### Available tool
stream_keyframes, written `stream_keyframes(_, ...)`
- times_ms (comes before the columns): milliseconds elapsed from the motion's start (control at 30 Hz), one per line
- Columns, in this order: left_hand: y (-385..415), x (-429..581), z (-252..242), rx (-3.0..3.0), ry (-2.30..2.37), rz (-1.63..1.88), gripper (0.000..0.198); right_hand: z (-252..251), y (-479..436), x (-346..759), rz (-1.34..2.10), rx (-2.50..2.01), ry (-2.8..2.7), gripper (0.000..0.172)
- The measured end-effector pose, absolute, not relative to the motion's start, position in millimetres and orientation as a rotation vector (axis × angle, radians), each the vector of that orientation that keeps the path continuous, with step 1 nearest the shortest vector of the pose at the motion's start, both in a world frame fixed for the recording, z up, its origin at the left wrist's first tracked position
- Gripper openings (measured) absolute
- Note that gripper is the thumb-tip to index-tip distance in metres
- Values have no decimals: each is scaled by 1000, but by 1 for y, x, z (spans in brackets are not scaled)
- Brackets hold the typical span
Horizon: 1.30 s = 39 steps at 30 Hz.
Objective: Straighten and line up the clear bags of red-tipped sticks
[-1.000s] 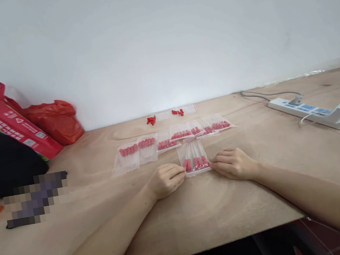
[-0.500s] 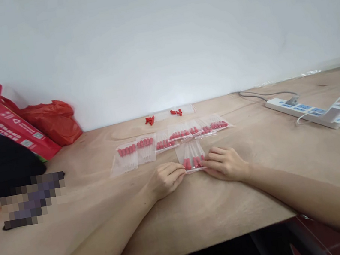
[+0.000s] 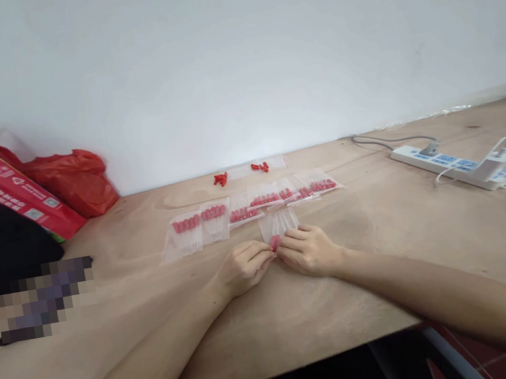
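A clear plastic zip bag (image 3: pixel 269 224) lies on the wooden table before me, with red-ended, thin clear sticks inside, perhaps droppers. My left hand (image 3: pixel 248 268) pinches the bag's near left corner. Close beside it, my right hand (image 3: pixel 306 250) is closed on the same near edge and covers most of the red ends. Just beyond my hands lie several similar filled bags: two at the left (image 3: pixel 186 224) with red ends pointing away, and an overlapping group (image 3: pixel 264 199) with red ends towards me.
Loose red pieces (image 3: pixel 221 179) lie near the wall, others on a flat clear bag (image 3: pixel 277 162). A white power strip (image 3: pixel 447 164) with cables stands at the right. Red bags (image 3: pixel 72 181) and a black bag (image 3: pixel 0 244) are at the left.
My right hand has slid left along the bag's near edge until it almost meets my left hand. The left hand stays at the corner. The view has shifted slightly.
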State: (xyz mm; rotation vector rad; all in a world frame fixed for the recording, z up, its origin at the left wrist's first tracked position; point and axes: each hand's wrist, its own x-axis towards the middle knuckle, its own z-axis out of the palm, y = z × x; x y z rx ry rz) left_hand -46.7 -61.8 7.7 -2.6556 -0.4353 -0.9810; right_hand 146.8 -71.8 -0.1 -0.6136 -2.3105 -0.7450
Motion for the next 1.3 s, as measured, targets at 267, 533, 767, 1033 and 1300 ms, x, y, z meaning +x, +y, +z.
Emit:
stream_keyframes(267, -62, -49, 6, -2680, -448, -1031, 7, -2, -74, 185, -887, -644, -2353, 19)
stream_keyframes(533, -64, -48, 7, -2702, -433, -1077, 9, -2, -78, 201, -901, -747, -2312, 19)
stream_keyframes(767, -61, -40, 6, -2659, -471, -1166, 10, -3, -74, 197, -790, -818, -2259, 25)
stream_keyframes(1033, -64, -17, 9, -2589, -423, -1097, 7, -1, -78, 177, -734, -815, -2284, 31)
stream_keyframes(1300, -63, -30, 11, -2499, -391, -957, 5, 0, -81, 188, -780, -830, -2294, 33)
